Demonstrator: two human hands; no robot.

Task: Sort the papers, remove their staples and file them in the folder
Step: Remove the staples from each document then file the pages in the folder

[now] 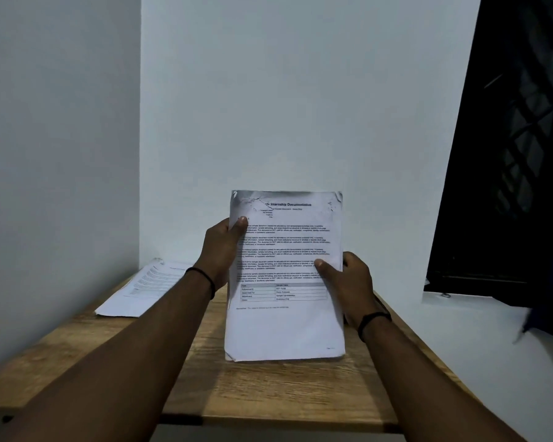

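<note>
A thick stack of printed papers (284,327) stands upright on its bottom edge on the wooden table (268,390), its top corners crumpled. My left hand (219,247) grips the stack's left edge high up, thumb on the front page. My right hand (348,275) grips the right edge lower down, thumb across the text. A second set of printed papers (141,290) lies flat at the table's back left. No folder and no staple remover show in view.
White walls close in the table at the back and left. A dark window with a grille (508,154) stands at the right, above a white sill (466,311). Something blue and blurred (546,320) hangs at the far right.
</note>
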